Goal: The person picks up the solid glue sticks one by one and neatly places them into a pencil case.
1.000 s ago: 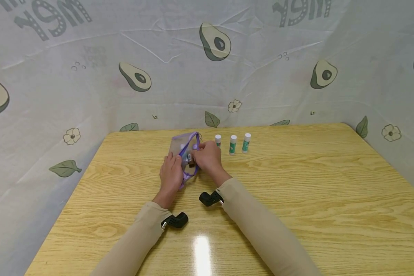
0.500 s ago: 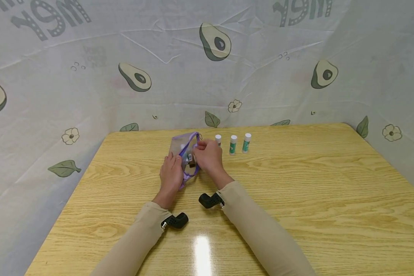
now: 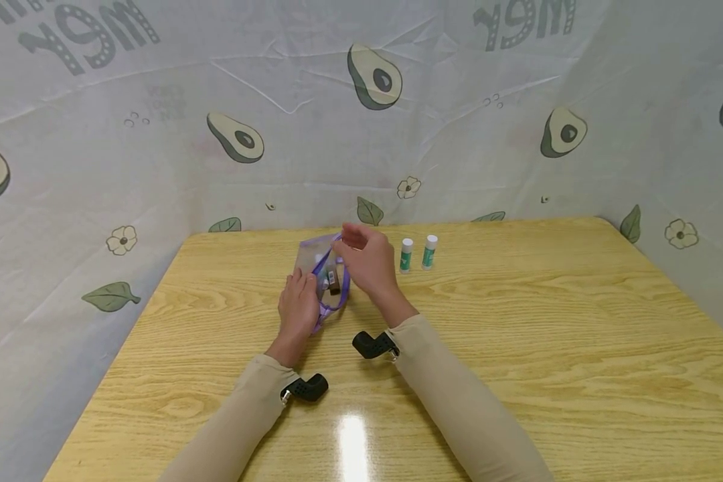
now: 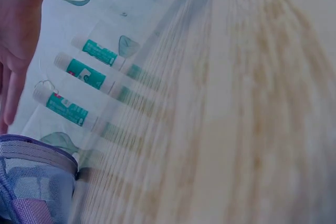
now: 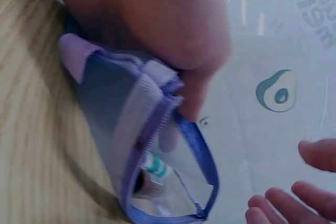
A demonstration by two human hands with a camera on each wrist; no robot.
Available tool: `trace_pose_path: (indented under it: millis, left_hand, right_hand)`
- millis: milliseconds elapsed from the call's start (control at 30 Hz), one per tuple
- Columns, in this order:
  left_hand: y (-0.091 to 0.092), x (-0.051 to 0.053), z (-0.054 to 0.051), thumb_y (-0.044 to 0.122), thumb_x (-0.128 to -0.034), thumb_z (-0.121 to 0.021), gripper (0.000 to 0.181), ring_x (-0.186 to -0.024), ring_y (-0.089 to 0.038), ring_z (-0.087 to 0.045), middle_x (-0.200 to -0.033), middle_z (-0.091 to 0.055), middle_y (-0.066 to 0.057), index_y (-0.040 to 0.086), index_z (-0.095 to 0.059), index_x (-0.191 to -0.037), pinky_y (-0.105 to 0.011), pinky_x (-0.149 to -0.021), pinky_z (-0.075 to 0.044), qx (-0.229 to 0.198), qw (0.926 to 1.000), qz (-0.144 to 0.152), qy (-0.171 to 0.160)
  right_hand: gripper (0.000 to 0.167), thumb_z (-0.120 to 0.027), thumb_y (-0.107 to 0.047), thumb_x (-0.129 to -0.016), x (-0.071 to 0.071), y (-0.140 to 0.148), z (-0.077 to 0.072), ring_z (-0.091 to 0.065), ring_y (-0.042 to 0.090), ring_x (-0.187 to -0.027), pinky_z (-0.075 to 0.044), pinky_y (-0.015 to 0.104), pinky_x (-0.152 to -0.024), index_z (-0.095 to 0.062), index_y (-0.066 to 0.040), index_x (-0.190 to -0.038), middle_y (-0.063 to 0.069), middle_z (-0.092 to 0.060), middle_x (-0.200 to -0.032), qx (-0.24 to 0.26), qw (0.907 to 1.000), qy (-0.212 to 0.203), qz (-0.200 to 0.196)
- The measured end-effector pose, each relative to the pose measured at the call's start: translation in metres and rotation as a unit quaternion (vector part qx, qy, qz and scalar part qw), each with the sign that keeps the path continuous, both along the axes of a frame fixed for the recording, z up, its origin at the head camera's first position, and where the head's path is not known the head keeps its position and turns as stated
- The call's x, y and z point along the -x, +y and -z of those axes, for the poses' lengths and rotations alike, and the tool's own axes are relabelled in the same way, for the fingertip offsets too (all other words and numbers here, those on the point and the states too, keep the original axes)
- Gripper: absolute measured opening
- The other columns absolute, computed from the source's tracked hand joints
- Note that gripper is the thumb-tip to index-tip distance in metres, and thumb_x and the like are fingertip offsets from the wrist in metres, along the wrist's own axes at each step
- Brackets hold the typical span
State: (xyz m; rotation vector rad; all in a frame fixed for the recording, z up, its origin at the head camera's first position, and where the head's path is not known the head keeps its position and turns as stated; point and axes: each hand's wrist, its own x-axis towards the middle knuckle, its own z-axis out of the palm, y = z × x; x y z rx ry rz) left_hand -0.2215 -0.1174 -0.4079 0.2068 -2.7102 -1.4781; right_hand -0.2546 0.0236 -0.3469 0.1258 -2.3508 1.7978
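Note:
A mesh pouch with purple trim lies on the left part of the table, its zipper mouth open. My left hand holds its near edge; the right wrist view shows a finger inside the rim. Within the pouch are a dark brown item and a white-and-green item. Over the pouch's right side, my right hand has its fingers extended, holding nothing. Three upright white-capped glue sticks show in the left wrist view, one of them nearest the pouch; the right hand hides that one in the head view.
Two glue sticks stand right of my right hand near the table's back edge. A pale cloth with avocado prints hangs behind the wooden table. Black devices are strapped at both wrists.
My right hand has lifted from the pouch's mouth, moved slightly up and right, and its fingers have spread. It now covers the leftmost glue stick. My left hand has barely moved.

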Motion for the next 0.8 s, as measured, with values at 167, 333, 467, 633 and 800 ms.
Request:
trace_pose_path:
  millis: [167,333,467,633,800]
  left_hand:
    - [0.000,0.002,0.001,0.032,-0.1129,-0.021,0.061,-0.166,-0.044,-0.010,-0.176,-0.021,-0.022,0.000,-0.042,-0.161,-0.061,-0.135,-0.005,-0.003,1.0000,-0.001,0.003]
    - [0.000,0.002,0.001,0.032,-0.1124,-0.020,0.062,-0.166,-0.045,-0.010,-0.176,-0.020,-0.024,0.000,-0.042,-0.161,-0.062,-0.135,-0.005,-0.008,0.9999,0.003,0.009]
    - [0.000,0.002,0.001,0.031,-0.1125,-0.020,0.062,-0.166,-0.046,-0.010,-0.175,-0.021,-0.025,0.000,-0.042,-0.161,-0.063,-0.135,-0.005,-0.006,0.9999,0.005,0.012]
    - [0.000,0.001,0.000,0.031,-0.1127,-0.021,0.061,-0.166,-0.046,-0.010,-0.175,-0.021,-0.024,-0.001,-0.042,-0.161,-0.062,-0.135,-0.006,-0.002,0.9999,0.004,0.011]
    - [0.000,0.001,0.000,0.031,-0.1125,-0.021,0.062,-0.165,-0.046,-0.011,-0.175,-0.022,-0.025,-0.002,-0.044,-0.159,-0.062,-0.135,-0.006,0.000,0.9999,0.001,0.012]
  right_hand:
    - [0.047,-0.077,-0.022,-0.098,-0.001,0.006,-0.009,-0.070,0.027,-0.128,-0.056,0.041,-0.112,-0.067,-0.006,-0.142,0.011,-0.072,-0.139,0.029,0.9982,0.039,-0.034]
    - [0.053,-0.077,-0.025,-0.099,-0.002,0.010,-0.016,-0.068,0.028,-0.133,-0.054,0.041,-0.114,-0.063,-0.008,-0.146,0.009,-0.069,-0.145,0.035,0.9953,0.063,-0.064]
    - [0.056,-0.077,-0.025,-0.099,-0.003,0.014,-0.019,-0.066,0.029,-0.136,-0.053,0.043,-0.116,-0.060,-0.009,-0.149,0.009,-0.067,-0.148,0.032,0.9934,0.075,-0.081]
    - [0.057,-0.077,-0.025,-0.099,-0.002,0.017,-0.020,-0.064,0.030,-0.138,-0.052,0.044,-0.117,-0.059,-0.009,-0.151,0.009,-0.065,-0.150,0.030,0.9924,0.079,-0.090]
    - [0.059,-0.077,-0.027,-0.099,-0.002,0.020,-0.020,-0.064,0.029,-0.139,-0.053,0.042,-0.116,-0.058,-0.011,-0.152,0.008,-0.065,-0.151,0.031,0.9918,0.076,-0.098]
